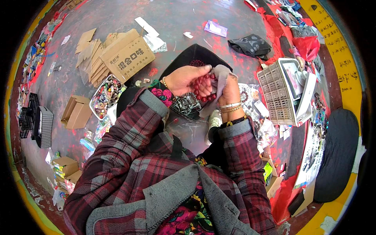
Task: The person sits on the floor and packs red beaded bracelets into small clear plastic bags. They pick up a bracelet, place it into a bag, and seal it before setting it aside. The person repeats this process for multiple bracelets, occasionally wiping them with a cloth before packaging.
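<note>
My left hand (182, 80) is curled round a string of dark red round beads (202, 87), some of which lie across its palm and hang below the fingers. A greyish-lilac cloth (221, 74) is gripped in my right hand (230, 93), right beside the beads; part of it drapes under the hand. Both hands are over a black tray (195, 53) in front of my lap. In it lies a heap of shiny silvery pieces (187, 104), too small to make out. More small red beads (197, 62) show at its far side.
To the left stand a white basin of mixed trinkets (107, 96), a large cardboard box (127, 56) and a smaller open carton (76, 112). A beige plastic basket (276, 92) and bagged small goods (264, 131) are on the right. Farther off lies a black bag (250, 46).
</note>
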The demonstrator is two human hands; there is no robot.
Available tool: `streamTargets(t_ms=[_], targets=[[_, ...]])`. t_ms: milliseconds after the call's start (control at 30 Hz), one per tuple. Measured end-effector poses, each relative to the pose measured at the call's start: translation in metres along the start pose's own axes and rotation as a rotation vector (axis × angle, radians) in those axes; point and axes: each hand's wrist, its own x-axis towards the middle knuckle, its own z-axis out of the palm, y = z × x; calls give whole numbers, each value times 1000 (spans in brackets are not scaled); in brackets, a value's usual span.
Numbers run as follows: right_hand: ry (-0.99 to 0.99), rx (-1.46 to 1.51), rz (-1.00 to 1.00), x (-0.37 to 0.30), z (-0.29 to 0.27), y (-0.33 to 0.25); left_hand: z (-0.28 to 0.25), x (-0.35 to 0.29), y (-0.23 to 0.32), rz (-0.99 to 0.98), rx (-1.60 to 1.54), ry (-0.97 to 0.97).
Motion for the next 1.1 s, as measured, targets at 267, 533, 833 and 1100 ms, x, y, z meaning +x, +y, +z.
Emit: streamTargets(t_ms=[267, 533, 833, 1100], targets=[[-223, 350, 241, 1, 8, -6, -4, 3, 0, 202, -79, 110], [-266, 174, 44, 1, -1, 1, -2, 2, 3, 169, -1, 97], [-164, 173, 184, 3, 0, -4, 4, 1, 0, 177, 56, 69], [-155, 241, 7, -2, 3, -3, -6, 1, 3, 236, -79, 82]])
